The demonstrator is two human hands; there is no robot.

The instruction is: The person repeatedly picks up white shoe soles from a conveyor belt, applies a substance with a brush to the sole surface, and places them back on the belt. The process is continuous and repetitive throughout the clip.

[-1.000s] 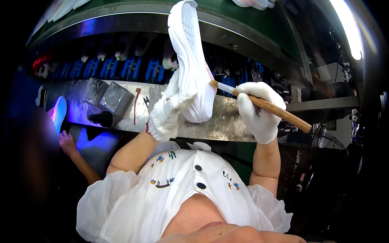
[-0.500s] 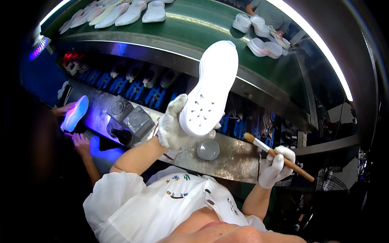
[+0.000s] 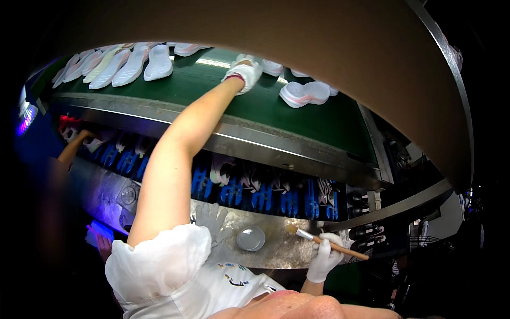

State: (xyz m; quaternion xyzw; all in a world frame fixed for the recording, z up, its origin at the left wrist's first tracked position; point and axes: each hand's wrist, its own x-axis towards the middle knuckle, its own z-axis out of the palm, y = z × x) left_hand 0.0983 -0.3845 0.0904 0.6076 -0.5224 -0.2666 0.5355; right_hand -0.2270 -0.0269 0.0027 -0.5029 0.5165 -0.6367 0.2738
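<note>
My left arm stretches across to the green belt [image 3: 199,87]. On it rests my white-gloved left hand [image 3: 245,73], whose fingers are mostly hidden by the hand itself, and I cannot make out whether they hold anything. White shoe soles [image 3: 305,94] with pink edging lie just right of that hand, and several more soles [image 3: 130,68] line up to its left. In my gloved right hand [image 3: 325,259], fingers wrapped round its wooden handle, is a flat paintbrush [image 3: 345,250], bristles pointing left over the metal bench. A clear round bowl [image 3: 251,238] sits on the bench left of the bristles.
A grey glove [image 3: 211,219] lies on the metal bench [image 3: 281,250]. Blue racks [image 3: 261,196] with shoe uppers run beneath the belt's metal edge [image 3: 255,143]. A brown overhead panel [image 3: 329,48] spans the top. At the left, a co-worker's hand [image 3: 85,135] is by the racks.
My left hand has moved up and away to the belt; the white sole it held no longer shows in it. My right hand, still gripping the paintbrush, appears lower and farther left.
</note>
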